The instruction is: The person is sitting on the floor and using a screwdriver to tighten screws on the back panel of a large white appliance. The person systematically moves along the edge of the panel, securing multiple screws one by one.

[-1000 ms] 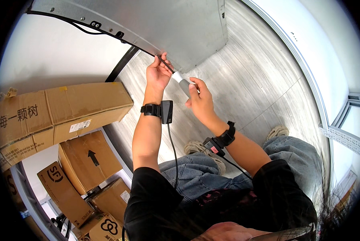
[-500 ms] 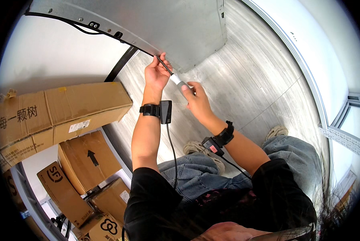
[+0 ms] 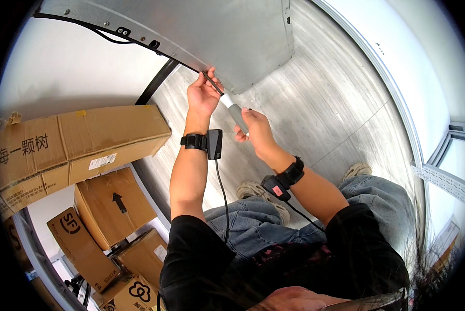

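Right fingers (image 3: 240,136) shifted around screwdriver (image 3: 235,112)

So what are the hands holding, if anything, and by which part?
A screwdriver: the right hand grips its grey handle. The left hand is at the dark shaft near the tip; whether it grips there is unclear.

Gripping screwdriver (image 3: 236,115) w/ R hand (image 3: 257,129); cupping L hand (image 3: 204,97) nr tip, by dark edge of metal panel (image 3: 227,41).

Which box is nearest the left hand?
The long box, uppermost in the picture: its right end comes closest to the left hand, while the other boxes lie lower.
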